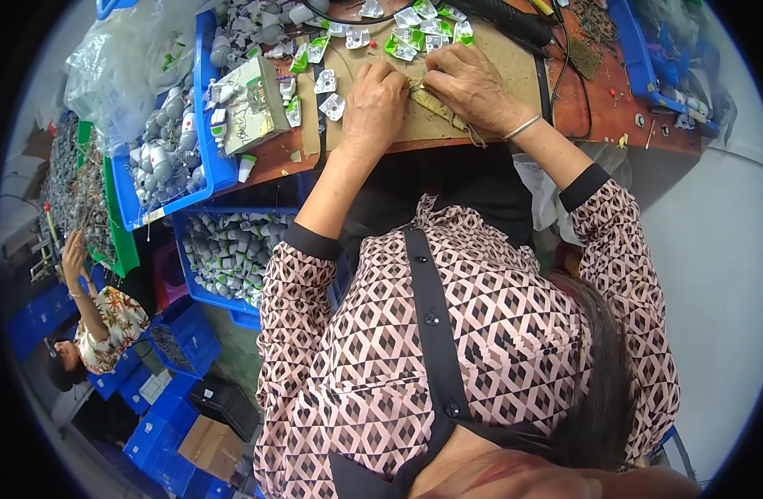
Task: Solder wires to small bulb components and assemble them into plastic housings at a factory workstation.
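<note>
One yellowish strip (436, 106), likely light, fairly stiff and best pinched by its long edges, lies at the upper centre of the frame beside the curled left hand (375, 104) and right hand (469, 87), whose grips cannot be told.

1. Bench (599, 101): reddish, wood-like, smooth with a slight gloss.
2. Brown sheet (515, 68): matt, like board, speckled.
3. Yellowish strip (436, 107): dull, rough-looking; material unclear.
4. Green-and-white pieces (404, 50): glossy, smooth plastic.
5. Blue bin (221, 169): smooth, shiny plastic.
6. Bag (123, 87): thin, crinkled, glossy clear plastic.
7. Bracelet (524, 126): polished metal.
8. Shirt (361, 333): matt woven-looking cloth.
</note>
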Demonstrator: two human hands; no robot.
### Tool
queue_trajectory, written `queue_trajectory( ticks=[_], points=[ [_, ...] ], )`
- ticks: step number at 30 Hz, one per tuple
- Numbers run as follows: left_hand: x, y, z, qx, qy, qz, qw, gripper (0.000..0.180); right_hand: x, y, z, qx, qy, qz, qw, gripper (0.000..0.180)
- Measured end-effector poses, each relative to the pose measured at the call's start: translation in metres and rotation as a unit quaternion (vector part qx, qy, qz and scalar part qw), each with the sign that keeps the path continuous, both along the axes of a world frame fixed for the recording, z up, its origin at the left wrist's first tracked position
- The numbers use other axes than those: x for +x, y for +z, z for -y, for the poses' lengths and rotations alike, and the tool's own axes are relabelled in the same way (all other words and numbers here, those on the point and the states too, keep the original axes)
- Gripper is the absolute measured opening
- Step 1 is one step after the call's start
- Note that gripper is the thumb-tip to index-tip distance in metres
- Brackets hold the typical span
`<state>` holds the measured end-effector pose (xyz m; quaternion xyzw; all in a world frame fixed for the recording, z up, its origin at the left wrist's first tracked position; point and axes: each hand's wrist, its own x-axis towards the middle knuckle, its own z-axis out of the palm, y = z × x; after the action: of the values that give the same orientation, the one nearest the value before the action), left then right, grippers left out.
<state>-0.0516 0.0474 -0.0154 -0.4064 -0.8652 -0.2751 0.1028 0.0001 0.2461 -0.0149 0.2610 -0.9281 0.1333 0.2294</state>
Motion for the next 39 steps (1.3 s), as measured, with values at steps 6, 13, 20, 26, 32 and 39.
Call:
queue_trajectory(
  ticks=[6,13,20,26,32,39],
  points=[
    [0.0,0.001,0.0,-0.006,-0.005,0.009,1.0,0.007,0.013,0.004,-0.006,-0.043,-0.012,0.007,0.999,0.011],
    [-0.001,0.015,0.01,-0.01,-0.019,0.015,1.0,0.017,0.047,0.027,-0.057,-0.078,-0.138,0.092,0.983,0.011],
    [-0.021,0.032,0.062,0.111,0.097,-0.08,0.986,0.018,0.055,0.036,-0.073,0.042,-0.213,0.148,0.965,0.019],
    [0.003,0.029,0.063,-0.014,0.009,-0.008,1.0,0.066,0.01,0.05,-0.05,-0.072,-0.13,0.103,0.984,0.022],
    [0.008,-0.005,0.05,0.021,0.004,-0.06,0.998,0.054,-0.059,0.029,0.038,-0.212,-0.053,0.23,0.948,0.022],
    [0.019,-0.003,0.042,0.034,0.027,-0.114,0.993,0.045,-0.107,0.011,0.086,-0.353,-0.003,0.344,0.87,0.028]
  ],
)
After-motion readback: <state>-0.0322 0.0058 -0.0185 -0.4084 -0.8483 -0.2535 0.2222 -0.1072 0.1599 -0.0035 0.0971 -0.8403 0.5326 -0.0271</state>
